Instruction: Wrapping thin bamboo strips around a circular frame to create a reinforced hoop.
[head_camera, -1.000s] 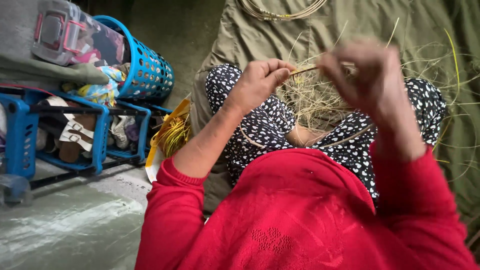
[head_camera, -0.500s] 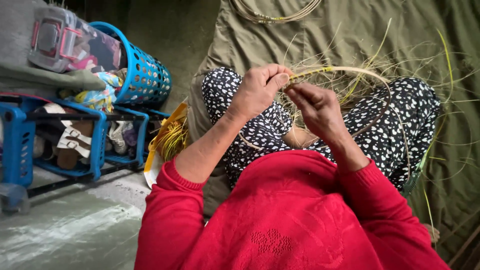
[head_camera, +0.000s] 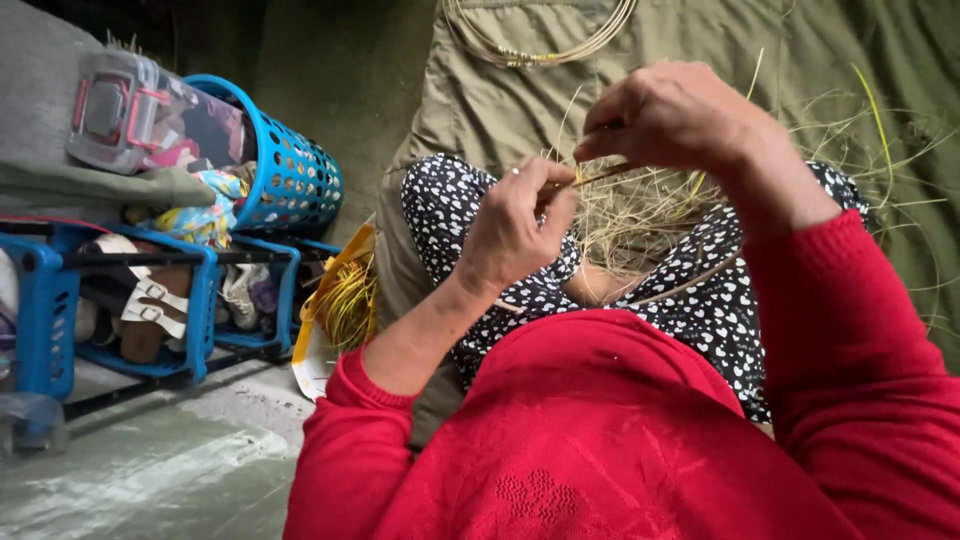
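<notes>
I sit on an olive cloth (head_camera: 700, 40) in a red sweater and black trousers with white spots. My left hand (head_camera: 515, 225) pinches the end of a thin bundle of dry straw strands (head_camera: 600, 177) over my lap. My right hand (head_camera: 675, 115) is raised just above and right of it, fingers closed on the same strands. A loose tangle of pale dry grass (head_camera: 640, 215) lies on my knees under both hands. Long green-yellow stalks (head_camera: 870, 110) spread to the right on the cloth.
A coiled straw ring (head_camera: 540, 45) lies on the cloth at the top. At left stand a blue plastic basket (head_camera: 290, 175) with cloth, a clear plastic box (head_camera: 110, 110), and a blue shoe rack (head_camera: 120, 310) with sandals. A yellow fibre bundle (head_camera: 345, 300) lies beside my leg.
My right hand has risen from low beside my left hand to above and right of it, drawing the strands. The left hand stays put, and the view has shifted slightly.
</notes>
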